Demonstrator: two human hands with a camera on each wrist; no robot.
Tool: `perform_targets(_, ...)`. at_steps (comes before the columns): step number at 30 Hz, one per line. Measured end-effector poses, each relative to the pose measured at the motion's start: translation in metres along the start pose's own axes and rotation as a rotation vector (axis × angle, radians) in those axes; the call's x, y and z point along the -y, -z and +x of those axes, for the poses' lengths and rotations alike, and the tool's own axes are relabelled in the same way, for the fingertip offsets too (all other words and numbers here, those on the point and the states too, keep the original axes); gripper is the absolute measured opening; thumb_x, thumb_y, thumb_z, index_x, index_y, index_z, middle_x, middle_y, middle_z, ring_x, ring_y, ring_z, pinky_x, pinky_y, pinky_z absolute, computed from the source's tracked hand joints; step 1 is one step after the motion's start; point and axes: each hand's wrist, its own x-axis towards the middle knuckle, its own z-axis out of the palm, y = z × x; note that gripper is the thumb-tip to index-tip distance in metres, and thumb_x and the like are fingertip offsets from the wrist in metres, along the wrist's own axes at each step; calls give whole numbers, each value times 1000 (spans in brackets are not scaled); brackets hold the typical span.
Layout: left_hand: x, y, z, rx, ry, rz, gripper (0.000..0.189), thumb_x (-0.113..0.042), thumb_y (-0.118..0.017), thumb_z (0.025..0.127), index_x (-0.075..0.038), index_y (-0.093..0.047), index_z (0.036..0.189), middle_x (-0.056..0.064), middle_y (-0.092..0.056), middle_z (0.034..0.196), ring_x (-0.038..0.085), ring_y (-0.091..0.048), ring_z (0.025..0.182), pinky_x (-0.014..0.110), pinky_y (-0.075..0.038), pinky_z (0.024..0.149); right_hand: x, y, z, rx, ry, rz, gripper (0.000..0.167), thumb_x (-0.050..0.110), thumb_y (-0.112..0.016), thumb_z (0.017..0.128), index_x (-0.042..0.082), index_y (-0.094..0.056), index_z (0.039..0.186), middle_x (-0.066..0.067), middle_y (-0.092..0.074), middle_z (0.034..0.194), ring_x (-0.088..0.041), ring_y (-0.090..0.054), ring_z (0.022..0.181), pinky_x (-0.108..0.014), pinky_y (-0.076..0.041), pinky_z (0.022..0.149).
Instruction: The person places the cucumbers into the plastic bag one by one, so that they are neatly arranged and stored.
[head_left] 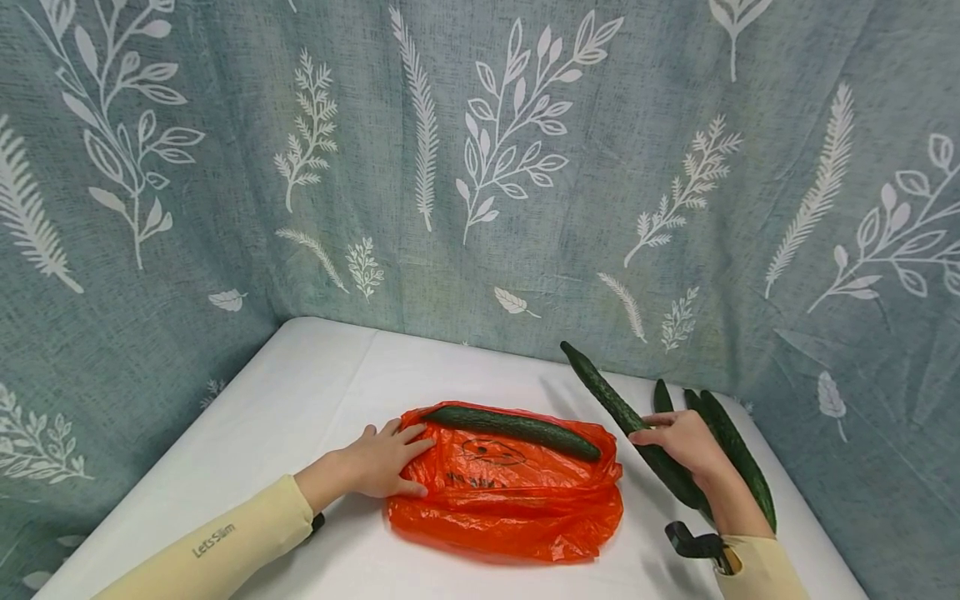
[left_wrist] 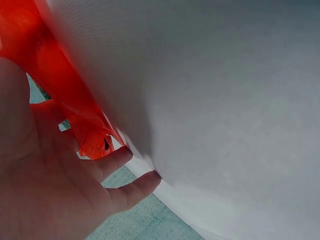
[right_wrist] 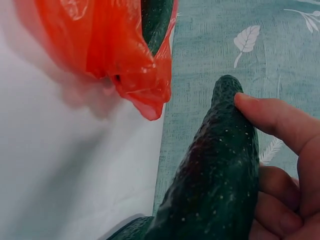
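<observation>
A red plastic bag [head_left: 517, 517] lies on the white table with one cucumber [head_left: 517, 429] resting in its opening. My left hand [head_left: 386, 460] touches the bag's left side with spread, nearly straight fingers; in the left wrist view its fingertips [left_wrist: 145, 184] reach the white surface beside the red plastic. My right hand [head_left: 678, 442] grips another cucumber [head_left: 600, 387] around its middle, thumb on one side and fingers curled on the other. That cucumber slants above the table, its narrow end pointing up and left, just right of the bag.
Several more cucumbers [head_left: 738, 450] lie on the table's right side, partly hidden behind the right hand and forearm. A blue-green curtain [head_left: 450, 167] with white leaf prints surrounds the back and sides of the white table [head_left: 330, 375].
</observation>
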Motion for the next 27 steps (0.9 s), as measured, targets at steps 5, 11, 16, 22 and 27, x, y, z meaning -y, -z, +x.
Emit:
perform_targets(5, 0, 1, 0, 7, 4, -12, 83, -67, -64, 87, -22, -43, 155, 6, -32, 164, 45, -27, 149, 70, -30, 110, 8, -1, -1, 30, 39, -45, 69, 38, -82, 82, -4, -63, 132, -30, -55, 140, -46, -55, 125, -57, -51, 93)
perform_targets(11, 0, 0, 0, 10, 8, -7, 84, -67, -63, 87, -23, -42, 155, 6, -31, 164, 45, -26, 149, 69, -29, 110, 20, -3, -2, 71, 81, -73, 61, 33, -81, 82, -2, -66, 129, -26, -61, 135, -43, -58, 121, -58, -51, 93)
perform_targets(16, 0, 1, -1, 5, 6, -4, 83, -67, -63, 87, -23, -43, 155, 6, -32, 164, 45, -26, 149, 69, -29, 110, 30, -5, -4, 97, 130, -100, 57, 31, -82, 81, -1, -69, 126, -27, -61, 132, -43, -58, 115, -55, -52, 90)
perform_targets(22, -1, 2, -1, 2, 8, 0, 83, -67, -63, 87, -23, -43, 154, 7, -32, 164, 44, -27, 149, 68, -30, 110, 42, -11, -5, 112, 163, -102, 54, 27, -84, 78, 1, -71, 123, -4, -58, 72, -20, -50, 67, -35, -45, 62)
perform_targets(27, -2, 2, -2, -11, 9, 7, 82, -67, -64, 86, -24, -45, 153, 10, -32, 162, 41, -30, 147, 67, -32, 109, 49, -16, -4, 142, 209, -73, 49, 22, -83, 77, 1, -73, 121, 6, -28, 54, -12, -25, 51, -30, -29, 51)
